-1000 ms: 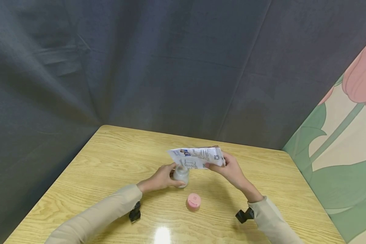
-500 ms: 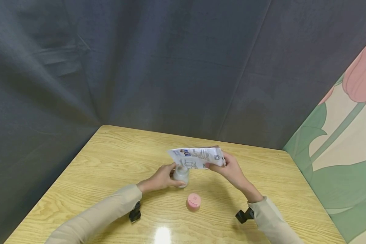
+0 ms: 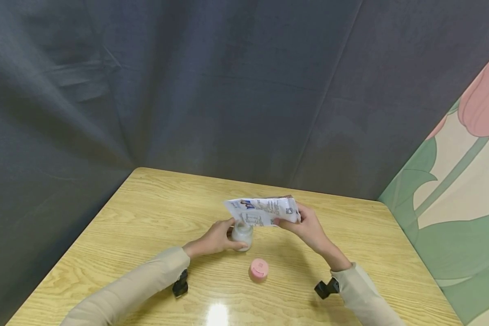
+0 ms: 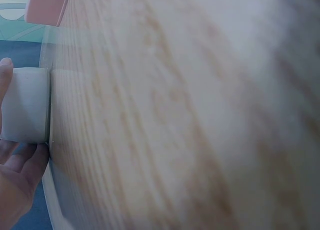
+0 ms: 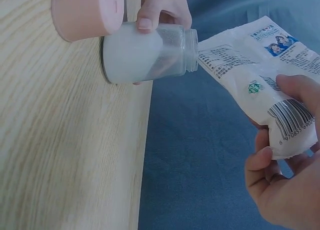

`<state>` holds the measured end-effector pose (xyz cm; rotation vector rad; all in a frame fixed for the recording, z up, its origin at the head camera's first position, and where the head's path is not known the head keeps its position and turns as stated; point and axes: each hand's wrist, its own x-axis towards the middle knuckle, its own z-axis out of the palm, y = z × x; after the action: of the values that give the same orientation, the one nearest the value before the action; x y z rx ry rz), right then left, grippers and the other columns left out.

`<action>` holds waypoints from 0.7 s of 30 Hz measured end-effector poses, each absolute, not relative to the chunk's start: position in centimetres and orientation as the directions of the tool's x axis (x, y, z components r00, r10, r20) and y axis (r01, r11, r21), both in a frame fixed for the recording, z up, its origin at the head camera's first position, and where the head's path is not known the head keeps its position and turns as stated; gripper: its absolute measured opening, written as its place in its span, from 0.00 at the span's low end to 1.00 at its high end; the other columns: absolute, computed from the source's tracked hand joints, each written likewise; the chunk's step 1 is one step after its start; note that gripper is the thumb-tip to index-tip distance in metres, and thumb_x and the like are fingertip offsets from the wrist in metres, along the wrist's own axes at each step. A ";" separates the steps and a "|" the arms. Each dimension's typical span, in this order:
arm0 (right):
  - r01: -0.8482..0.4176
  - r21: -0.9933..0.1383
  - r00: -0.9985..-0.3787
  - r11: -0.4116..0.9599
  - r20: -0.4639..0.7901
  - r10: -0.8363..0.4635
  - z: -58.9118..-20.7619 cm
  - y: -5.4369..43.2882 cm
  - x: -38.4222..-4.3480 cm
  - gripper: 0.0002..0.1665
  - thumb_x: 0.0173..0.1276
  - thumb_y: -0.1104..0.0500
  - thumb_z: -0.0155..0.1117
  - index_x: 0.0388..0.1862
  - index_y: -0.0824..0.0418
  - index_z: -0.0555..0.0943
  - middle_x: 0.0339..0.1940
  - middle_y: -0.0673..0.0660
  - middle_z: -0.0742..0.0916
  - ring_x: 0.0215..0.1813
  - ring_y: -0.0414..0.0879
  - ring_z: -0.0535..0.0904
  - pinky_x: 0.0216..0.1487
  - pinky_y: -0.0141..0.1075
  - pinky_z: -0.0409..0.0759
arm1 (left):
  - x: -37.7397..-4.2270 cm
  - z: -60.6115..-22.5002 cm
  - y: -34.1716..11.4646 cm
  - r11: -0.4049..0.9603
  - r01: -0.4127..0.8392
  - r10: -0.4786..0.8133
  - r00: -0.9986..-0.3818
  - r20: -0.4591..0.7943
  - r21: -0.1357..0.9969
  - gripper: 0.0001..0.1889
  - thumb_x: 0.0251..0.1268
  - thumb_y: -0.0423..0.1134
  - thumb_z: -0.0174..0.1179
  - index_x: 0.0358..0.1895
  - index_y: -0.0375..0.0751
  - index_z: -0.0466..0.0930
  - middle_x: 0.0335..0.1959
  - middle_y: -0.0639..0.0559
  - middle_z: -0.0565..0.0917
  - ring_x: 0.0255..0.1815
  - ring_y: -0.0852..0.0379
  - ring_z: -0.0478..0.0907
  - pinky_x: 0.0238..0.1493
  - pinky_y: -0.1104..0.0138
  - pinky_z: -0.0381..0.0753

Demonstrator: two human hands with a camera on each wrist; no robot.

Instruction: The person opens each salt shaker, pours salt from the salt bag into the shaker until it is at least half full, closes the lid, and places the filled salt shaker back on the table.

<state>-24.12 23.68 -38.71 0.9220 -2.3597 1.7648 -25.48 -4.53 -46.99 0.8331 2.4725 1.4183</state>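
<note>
One clear jar (image 3: 242, 237) with white contents, below centre of head view. One white printed pouch (image 3: 265, 210), right of centre; one black barcode (image 5: 291, 118) on it, right wrist view. One round pink cap (image 3: 259, 268), lower centre. Two bare hands: left hand (image 3: 215, 237), right hand (image 3: 309, 230). Two beige sleeves (image 3: 134, 285), lower left and right. Two small black wrist devices (image 3: 180, 286). One yellowish wood-grain table (image 3: 159, 203).

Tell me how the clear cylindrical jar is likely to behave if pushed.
The clear cylindrical jar would likely slide before tipping, since its flat base is broad and its white filling sits low. Its smooth, shiny wall may feel slippery. Uncapped as it is, it could spill if knocked hard.
</note>
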 end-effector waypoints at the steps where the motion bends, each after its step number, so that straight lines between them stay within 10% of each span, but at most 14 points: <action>1: -0.488 -0.857 -0.820 0.167 0.384 -0.424 -38.7 23.7 -24.1 0.26 0.64 0.71 0.69 0.61 0.63 0.78 0.57 0.60 0.84 0.54 0.50 0.83 0.47 0.41 0.85 | -25.5 -47.0 -4.5 0.391 0.383 0.546 -0.829 0.124 0.837 0.37 0.57 0.47 0.74 0.67 0.39 0.69 0.58 0.48 0.79 0.57 0.52 0.79 0.55 0.69 0.78; 21: -0.488 -0.855 -0.823 0.177 0.383 -0.420 -38.4 23.6 -24.0 0.26 0.64 0.70 0.69 0.61 0.61 0.78 0.57 0.58 0.84 0.54 0.51 0.83 0.47 0.41 0.85 | -25.5 -47.1 -4.6 0.399 0.393 0.543 -0.829 0.132 0.828 0.37 0.57 0.49 0.74 0.66 0.39 0.70 0.56 0.49 0.79 0.55 0.53 0.80 0.53 0.70 0.79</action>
<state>-24.01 23.58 -38.39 0.9129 -2.3638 1.7544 -25.48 -4.59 -47.06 0.8413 2.4912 1.4070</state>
